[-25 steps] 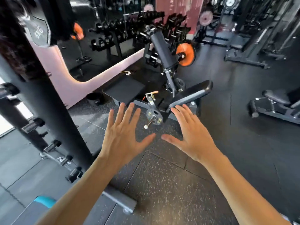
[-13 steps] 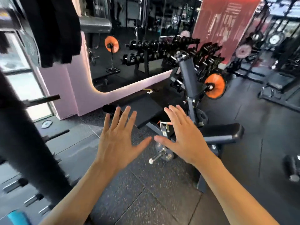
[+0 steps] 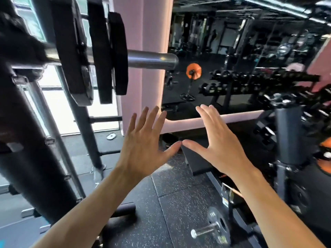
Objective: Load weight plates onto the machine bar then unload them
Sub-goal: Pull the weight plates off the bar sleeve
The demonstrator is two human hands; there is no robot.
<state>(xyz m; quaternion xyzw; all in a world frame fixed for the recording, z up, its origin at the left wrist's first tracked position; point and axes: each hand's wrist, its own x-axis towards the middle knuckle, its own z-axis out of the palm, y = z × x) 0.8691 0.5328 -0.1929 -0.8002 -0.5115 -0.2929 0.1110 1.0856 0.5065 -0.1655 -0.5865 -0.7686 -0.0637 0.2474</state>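
Observation:
Three black weight plates [image 3: 100, 51] hang side by side on the steel machine bar [image 3: 152, 60] at the upper left; the bar's bare end sticks out to the right of them. My left hand [image 3: 143, 145] and my right hand [image 3: 216, 142] are both held out flat in the middle of the view, fingers spread, thumbs nearly touching, holding nothing. They are below and to the right of the plates, apart from them. A short loading peg with a small plate [image 3: 217, 228] sits low near the floor at the lower right.
A thick black upright of the rack [image 3: 26, 149] with storage pegs fills the left. A pink pillar [image 3: 143, 33] stands behind the bar. A dumbbell rack [image 3: 250, 83], an orange plate on a stand [image 3: 193, 71] and a padded machine column [image 3: 288, 136] lie beyond.
My view has swung up and to the left, bringing the loaded bar and its plates into sight. Both hands stay open and spread, thumbs now closer together.

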